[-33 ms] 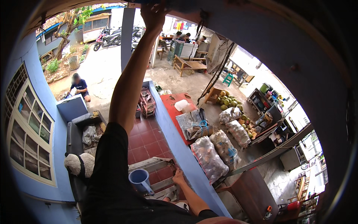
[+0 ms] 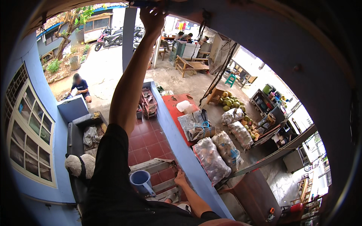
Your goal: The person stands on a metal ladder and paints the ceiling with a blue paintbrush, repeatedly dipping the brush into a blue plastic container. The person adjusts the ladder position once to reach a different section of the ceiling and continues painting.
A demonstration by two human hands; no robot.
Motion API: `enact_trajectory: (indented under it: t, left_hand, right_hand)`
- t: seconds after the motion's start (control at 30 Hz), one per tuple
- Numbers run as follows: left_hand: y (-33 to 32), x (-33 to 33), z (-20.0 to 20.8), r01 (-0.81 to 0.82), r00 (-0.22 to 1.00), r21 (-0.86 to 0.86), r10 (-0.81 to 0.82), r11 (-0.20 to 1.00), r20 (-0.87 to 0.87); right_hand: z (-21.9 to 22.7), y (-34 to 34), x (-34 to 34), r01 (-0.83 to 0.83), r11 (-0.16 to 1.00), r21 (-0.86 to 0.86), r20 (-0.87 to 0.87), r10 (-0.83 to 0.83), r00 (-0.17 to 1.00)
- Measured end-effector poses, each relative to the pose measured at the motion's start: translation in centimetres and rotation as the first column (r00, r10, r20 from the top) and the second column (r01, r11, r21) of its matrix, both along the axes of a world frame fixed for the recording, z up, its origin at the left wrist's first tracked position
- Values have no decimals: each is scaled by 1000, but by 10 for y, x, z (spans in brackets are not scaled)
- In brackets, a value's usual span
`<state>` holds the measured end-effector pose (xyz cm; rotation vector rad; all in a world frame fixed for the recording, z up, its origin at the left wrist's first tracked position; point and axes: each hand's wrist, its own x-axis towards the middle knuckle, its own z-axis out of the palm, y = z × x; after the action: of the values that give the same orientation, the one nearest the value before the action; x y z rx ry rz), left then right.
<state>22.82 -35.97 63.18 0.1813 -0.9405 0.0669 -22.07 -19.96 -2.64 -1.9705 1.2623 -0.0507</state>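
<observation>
My left arm, in a black sleeve, stretches high overhead. At the picture's top edge my left hand (image 2: 152,20) is against the dark underside of an overhead beam (image 2: 241,22). Its fingers are bent and partly lost in shadow; what they hold there cannot be made out. Low in front of my body, my right hand (image 2: 181,179) is closed on the side of a grey metal ladder (image 2: 151,165). A blue bucket (image 2: 141,177) with a handle stands on the ladder beside that hand. Parts of my feet show below the rungs.
A light blue low wall (image 2: 177,139) runs along my right. Beyond it are a red table (image 2: 177,120), stuffed sacks (image 2: 211,162) and green coconuts (image 2: 230,101). Dark cables (image 2: 222,71) hang ahead. A sofa (image 2: 75,139) with a panda toy (image 2: 81,166) stands left; a person (image 2: 80,88) sits outside.
My left hand has shifted slightly left and down along the beam, its fingers a little more visible. My right hand, the ladder and the bucket stay in place.
</observation>
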Motion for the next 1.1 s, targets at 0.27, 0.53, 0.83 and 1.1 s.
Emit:
enact_trajectory:
  t: [0.27,0.53,0.83,1.1]
  left_hand:
    - [9,-61,0,-28,999,75,30,997,-23]
    - [27,-62,-14,9,986,53,0,999,-166]
    - [-4,-17,-25,-215,972,64,220,974,-82]
    - [158,-67,-196,-120,930,617,305,777,-204]
  right_hand:
    - [-1,-10,-9,-12,999,-48,-5,12,1000]
    - [8,-11,-2,-9,998,-59,2,9,1000]
    - [6,-18,2,-11,999,-50,34,12,999]
    - [-44,-23,-22,-56,979,-194,-79,41,996]
